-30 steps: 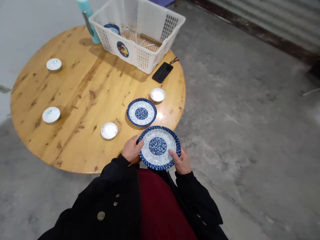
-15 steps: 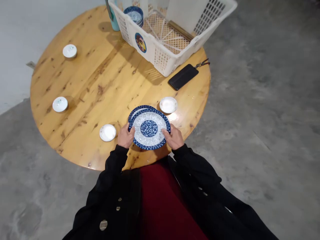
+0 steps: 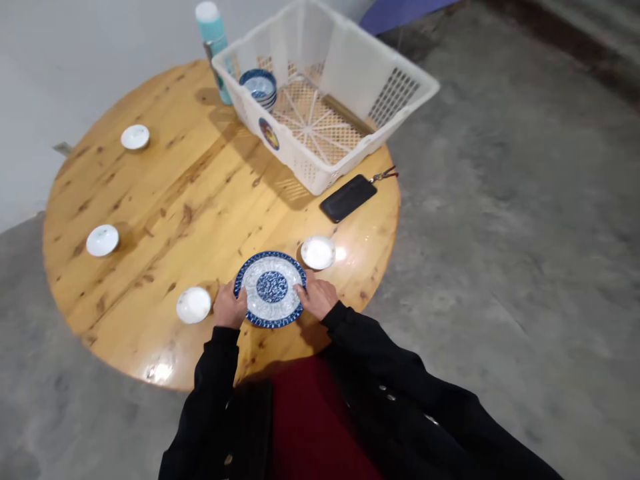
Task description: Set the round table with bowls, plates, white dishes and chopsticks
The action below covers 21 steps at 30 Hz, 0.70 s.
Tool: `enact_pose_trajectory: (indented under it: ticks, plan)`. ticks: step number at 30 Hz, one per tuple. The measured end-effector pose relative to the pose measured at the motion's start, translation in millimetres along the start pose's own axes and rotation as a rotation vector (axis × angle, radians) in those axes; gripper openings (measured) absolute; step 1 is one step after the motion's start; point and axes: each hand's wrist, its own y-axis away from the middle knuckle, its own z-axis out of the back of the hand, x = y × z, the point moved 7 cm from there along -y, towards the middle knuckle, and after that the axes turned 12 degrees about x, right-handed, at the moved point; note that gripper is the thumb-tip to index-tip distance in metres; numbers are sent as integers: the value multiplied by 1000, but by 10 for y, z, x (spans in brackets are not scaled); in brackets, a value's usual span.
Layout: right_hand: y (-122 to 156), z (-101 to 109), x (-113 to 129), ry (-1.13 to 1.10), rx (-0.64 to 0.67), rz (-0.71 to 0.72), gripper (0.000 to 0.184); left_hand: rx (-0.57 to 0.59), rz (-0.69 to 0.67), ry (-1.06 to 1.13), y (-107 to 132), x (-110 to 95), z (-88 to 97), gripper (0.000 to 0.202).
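Note:
A blue-and-white patterned plate [image 3: 271,287] is gripped at its rim between my two hands, near the front edge of the round wooden table [image 3: 165,193]. My left hand [image 3: 230,308] is closed on the left rim, thumb on top. On the opposite rim my right hand [image 3: 317,295] is closed the same way. Only the top plate shows clearly; whatever lies beneath is hidden. A small white bowl [image 3: 194,305] stands just left of my left hand. Another small white bowl [image 3: 319,253] sits just beyond my right hand.
At the back stands a white plastic basket [image 3: 325,181] holding stacked blue-and-white bowls [image 3: 259,88] and a brown stick-like bundle [image 3: 349,114]. A turquoise bottle [image 3: 212,32] is beside it. A black phone [image 3: 349,198] lies in front. Two more white bowls [image 3: 135,137] are at left.
Two overlapping plates were visible, offset at the upper left; now they line up and only one rim shows. The camera view has shifted, so more of the basket and bottle appears.

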Motion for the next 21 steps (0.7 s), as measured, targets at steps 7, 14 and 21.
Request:
enact_pose_trajectory:
  ticks: [7, 14, 21]
  plan:
    - [-87, 111, 28, -7, 11, 35, 65, -54, 48, -153, -85, 12, -2, 29]
    - [-150, 113, 67, 11, 7, 56, 64, -180, -15, -137, -71, 20, 43, 27]
    - [-148, 66, 46, -10, -30, 39, 61, -168, -115, -78, -129, 61, 78, 29]
